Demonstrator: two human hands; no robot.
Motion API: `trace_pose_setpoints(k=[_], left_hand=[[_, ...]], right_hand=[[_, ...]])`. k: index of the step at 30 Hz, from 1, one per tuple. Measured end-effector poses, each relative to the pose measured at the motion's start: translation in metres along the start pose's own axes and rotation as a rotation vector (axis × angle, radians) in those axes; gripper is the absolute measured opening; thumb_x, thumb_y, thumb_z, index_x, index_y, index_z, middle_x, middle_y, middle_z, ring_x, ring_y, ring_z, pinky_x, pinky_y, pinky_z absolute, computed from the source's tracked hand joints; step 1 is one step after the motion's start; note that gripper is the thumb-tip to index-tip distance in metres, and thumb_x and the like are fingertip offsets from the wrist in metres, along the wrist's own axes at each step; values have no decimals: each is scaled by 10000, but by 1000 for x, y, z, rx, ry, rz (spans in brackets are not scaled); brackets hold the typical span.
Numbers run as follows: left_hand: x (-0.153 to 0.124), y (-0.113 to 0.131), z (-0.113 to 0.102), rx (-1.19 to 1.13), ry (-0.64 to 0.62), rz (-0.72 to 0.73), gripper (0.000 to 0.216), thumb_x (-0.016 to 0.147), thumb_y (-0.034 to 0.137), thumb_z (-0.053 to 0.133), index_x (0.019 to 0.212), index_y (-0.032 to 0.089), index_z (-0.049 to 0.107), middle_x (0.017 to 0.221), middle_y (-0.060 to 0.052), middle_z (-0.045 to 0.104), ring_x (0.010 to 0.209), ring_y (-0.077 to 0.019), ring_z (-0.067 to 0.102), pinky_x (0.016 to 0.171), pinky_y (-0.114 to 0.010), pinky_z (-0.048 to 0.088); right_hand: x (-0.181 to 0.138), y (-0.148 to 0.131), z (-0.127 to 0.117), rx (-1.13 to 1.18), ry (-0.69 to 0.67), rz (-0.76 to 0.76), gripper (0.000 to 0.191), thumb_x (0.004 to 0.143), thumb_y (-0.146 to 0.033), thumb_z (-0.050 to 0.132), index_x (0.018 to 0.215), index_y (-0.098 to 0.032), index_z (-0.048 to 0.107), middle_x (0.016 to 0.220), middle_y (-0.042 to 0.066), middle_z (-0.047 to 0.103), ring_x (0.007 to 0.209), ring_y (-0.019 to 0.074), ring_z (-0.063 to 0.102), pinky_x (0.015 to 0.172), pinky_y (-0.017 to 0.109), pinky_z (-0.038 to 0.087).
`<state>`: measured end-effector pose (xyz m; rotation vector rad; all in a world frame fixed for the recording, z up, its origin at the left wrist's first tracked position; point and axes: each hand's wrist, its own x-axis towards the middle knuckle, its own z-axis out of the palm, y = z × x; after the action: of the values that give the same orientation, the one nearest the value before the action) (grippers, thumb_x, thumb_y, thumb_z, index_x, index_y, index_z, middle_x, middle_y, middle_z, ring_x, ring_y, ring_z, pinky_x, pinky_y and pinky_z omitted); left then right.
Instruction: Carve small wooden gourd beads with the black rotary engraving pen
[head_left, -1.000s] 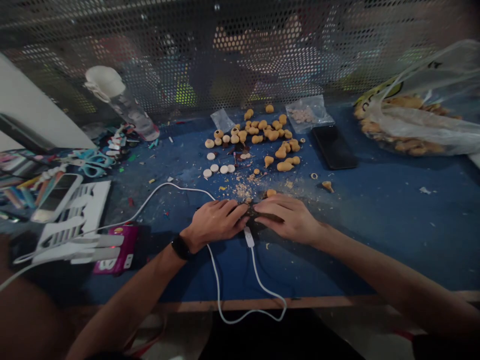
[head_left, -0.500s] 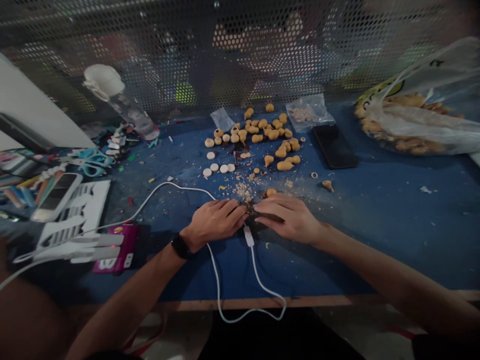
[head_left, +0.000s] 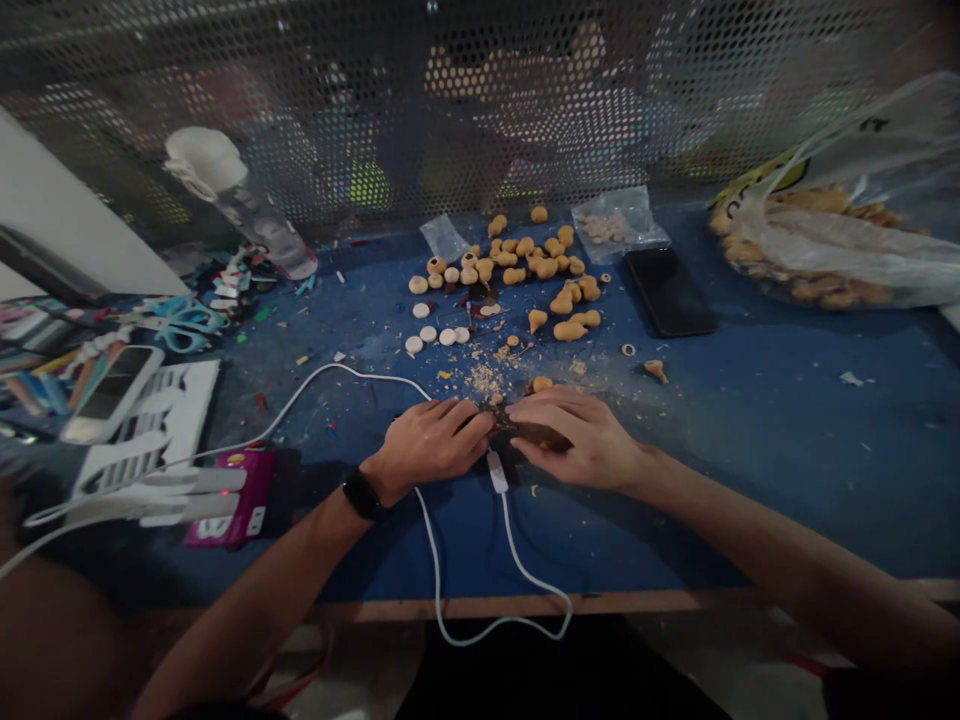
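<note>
My left hand (head_left: 439, 440), with a black band on its wrist, lies closed over the work spot, and its fingers hide what they grip. Facing it, my right hand (head_left: 577, 430) has its thumb and fingers around a dark brown object (head_left: 546, 437) whose kind I cannot make out. The two sets of fingertips nearly meet. Just beyond them is a heap of pale crumbs (head_left: 486, 380). A small tan gourd (head_left: 541, 383) touches or nearly touches my right fingers. Below my fingertips hangs a white inline switch (head_left: 497, 473) on a white cable (head_left: 517, 555).
Small gourds (head_left: 545, 268) and white discs (head_left: 448, 337) lie farther back. A black phone (head_left: 670, 292) and a bag of gourds (head_left: 825, 245) are at right. At left stand a bottle (head_left: 262, 225), blue scissors (head_left: 191, 322) and a magenta box (head_left: 255, 495). Behind runs a perforated metal panel (head_left: 405, 130).
My right thumb has dropped slightly away from the fingers, and more of the dark brown object shows between them. My left hand has hardly moved.
</note>
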<state>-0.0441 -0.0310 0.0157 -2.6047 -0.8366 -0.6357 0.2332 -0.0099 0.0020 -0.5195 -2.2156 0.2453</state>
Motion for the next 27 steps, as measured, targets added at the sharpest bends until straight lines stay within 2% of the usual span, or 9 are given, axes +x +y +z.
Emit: trace_pose_setpoints(k=[2,4,7,10,16,27], left_hand=[[2,4,-1,-5,5,-7,208,1176,196,619,983,219,693,860,-10,801,703,-175,752,629,-327,544],[4,7,-1,-21,8,-12,192,1175,197,624,994,217,684,861,-15,808,718,-183,762,637,-333,542],[5,9,-2,-63,6,-7,145,1159,196,570,1072,201,686,889,-31,817,759,-198,784,671,-335,566],[3,9,-1,-87,-5,-2,164,1136,182,517,1089,207,672,887,-39,809,769,-203,784,694,-331,577],[0,13,2,-69,-18,8,139,1124,182,558,1013,229,627,939,-76,826,755,-223,772,671,-359,544],[2,13,1,-62,64,33,138,1169,166,530,1089,223,628,1010,-93,870,777,-230,802,680,-353,561]], right_hand=[[1,-4,2,-28,-4,-14,298,1114,-281,779,1402,-210,752,1179,111,896,1100,279,870,988,432,740],[2,-7,4,-63,-13,-41,226,1110,-232,760,1336,-221,766,1138,97,890,1065,270,855,970,422,722],[2,-10,6,-123,-24,-78,168,1107,-141,715,1219,-245,782,1061,60,877,989,244,822,920,396,690],[2,-12,5,-186,-29,-105,136,1127,-147,696,1169,-246,779,1051,54,862,977,235,797,903,388,660],[3,-15,5,-288,-53,-178,159,1132,-140,631,1157,-220,766,1019,71,839,963,246,748,887,405,626],[-4,-13,3,-410,-73,-250,193,1099,-69,632,1128,-228,737,1067,59,813,989,229,671,956,402,568]])
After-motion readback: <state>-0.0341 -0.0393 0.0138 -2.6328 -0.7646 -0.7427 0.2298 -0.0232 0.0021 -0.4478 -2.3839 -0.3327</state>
